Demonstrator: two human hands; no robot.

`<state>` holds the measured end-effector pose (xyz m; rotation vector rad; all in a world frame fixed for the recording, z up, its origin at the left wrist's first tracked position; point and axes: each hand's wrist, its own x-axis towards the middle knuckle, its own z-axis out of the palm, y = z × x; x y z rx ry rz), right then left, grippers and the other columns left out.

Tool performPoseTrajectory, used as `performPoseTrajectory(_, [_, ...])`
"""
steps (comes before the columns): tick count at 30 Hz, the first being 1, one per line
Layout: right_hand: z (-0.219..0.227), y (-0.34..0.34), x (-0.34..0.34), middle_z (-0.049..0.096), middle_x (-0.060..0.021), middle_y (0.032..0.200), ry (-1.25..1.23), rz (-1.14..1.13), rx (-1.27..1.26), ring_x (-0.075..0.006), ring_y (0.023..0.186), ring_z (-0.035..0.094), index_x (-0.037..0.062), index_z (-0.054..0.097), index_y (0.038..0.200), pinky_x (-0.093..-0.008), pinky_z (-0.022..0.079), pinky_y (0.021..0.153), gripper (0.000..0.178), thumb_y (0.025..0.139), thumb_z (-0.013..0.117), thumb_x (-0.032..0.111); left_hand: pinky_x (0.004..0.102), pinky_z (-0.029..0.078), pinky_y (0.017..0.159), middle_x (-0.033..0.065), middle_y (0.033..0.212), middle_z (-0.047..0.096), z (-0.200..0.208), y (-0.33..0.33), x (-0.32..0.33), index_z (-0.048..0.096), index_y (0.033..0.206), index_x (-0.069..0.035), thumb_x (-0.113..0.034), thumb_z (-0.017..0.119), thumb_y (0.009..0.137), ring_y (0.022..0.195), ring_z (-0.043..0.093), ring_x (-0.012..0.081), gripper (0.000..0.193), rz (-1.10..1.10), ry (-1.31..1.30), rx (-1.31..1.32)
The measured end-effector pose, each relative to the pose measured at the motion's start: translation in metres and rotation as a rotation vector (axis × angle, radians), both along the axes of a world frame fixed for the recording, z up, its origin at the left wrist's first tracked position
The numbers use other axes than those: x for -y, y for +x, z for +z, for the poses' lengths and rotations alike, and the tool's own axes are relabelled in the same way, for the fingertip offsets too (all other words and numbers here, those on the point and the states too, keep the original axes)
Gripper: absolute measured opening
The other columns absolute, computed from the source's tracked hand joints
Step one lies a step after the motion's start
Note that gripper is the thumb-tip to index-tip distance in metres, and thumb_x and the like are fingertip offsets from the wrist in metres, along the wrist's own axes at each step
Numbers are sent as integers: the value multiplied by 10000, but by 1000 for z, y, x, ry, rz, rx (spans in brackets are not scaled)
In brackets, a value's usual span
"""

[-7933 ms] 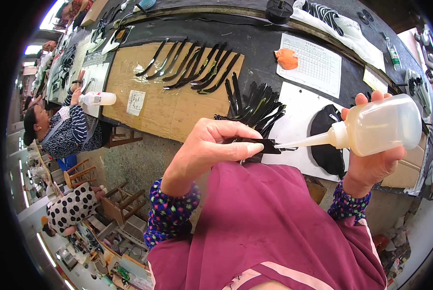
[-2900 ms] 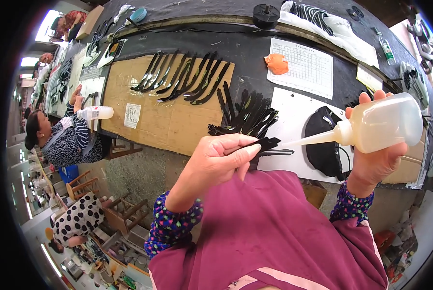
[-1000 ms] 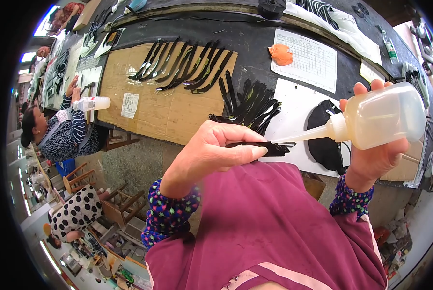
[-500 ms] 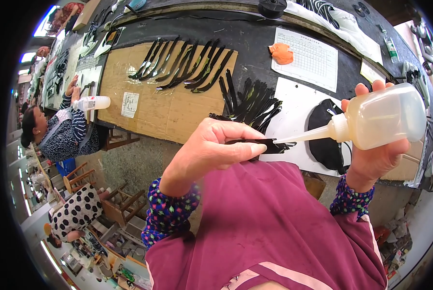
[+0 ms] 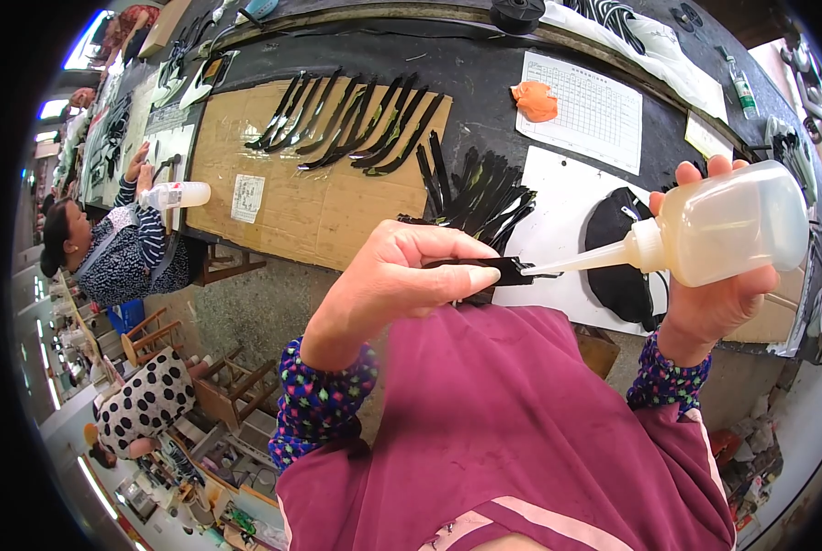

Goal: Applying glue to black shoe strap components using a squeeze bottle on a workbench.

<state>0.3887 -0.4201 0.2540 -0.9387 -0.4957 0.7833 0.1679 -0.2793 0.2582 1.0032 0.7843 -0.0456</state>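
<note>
Between thumb and fingers, my left hand [image 5: 402,275] pinches a glossy black strip [image 5: 514,272] above the table's near edge. My right hand [image 5: 715,308] is wrapped round a translucent squeeze bottle [image 5: 727,225] of pale liquid, tipped on its side. The bottle's long nozzle points left, its tip at the free end of the strip; whether liquid comes out is too small to tell. Behind my left hand lies a pile of similar black strips [image 5: 484,188]. More black strips [image 5: 346,124] lie in a row on a brown cardboard sheet [image 5: 291,216].
A black zipped pouch [image 5: 613,257] lies on a white board [image 5: 544,174] beneath the bottle. Farther back are a printed sheet [image 5: 603,106], an orange lump [image 5: 534,101] and a clear bottle [image 5: 743,89]. At left a co-worker [image 5: 122,253] sits by another squeeze bottle [image 5: 177,195].
The strip's free end has shifted slightly up and left at the nozzle tip, with my left hand moving a little. My right hand and the bottle stay almost still.
</note>
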Motion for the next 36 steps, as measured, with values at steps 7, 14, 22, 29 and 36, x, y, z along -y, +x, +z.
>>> performPoseTrajectory(7, [-1,0,3,346,-173,1301,0,-13,-4,-372,1163,397,18,237,1307,-565,365,912,978,601,745,465,153,219,417,-76,616,502,2,0,0,638,920,-29,-94,627,768,489,344,-26,166,16,0,3])
performPoseTrajectory(14, [-3,2,5,348,-175,1299,-5,-29,10,-378,1163,394,14,231,1307,-561,370,911,978,604,745,460,154,222,412,-70,613,506,-2,0,-1,636,923,-25,-105,631,767,481,346,-24,174,25,18,-4])
performPoseTrajectory(22, [-4,2,6,349,-177,1298,-10,-26,9,-383,1161,395,14,230,1308,-564,370,910,978,604,747,455,168,192,378,-55,555,463,-5,2,1,621,908,29,-42,599,766,424,317,-8,160,65,64,5])
performPoseTrajectory(29, [-7,3,7,360,-175,1291,-10,-5,-7,-377,1160,399,13,242,1302,-566,361,916,969,601,753,445,161,202,385,-62,578,483,-11,-5,-3,626,914,2,-83,612,770,438,318,-17,168,66,30,7])
performPoseTrajectory(36, [-8,2,6,355,-161,1298,17,-7,-46,-362,1174,387,20,248,1301,-562,360,914,954,605,755,432,152,199,392,-71,598,497,-11,-8,-6,631,940,-27,-118,627,781,457,315,-30,183,50,-20,21])
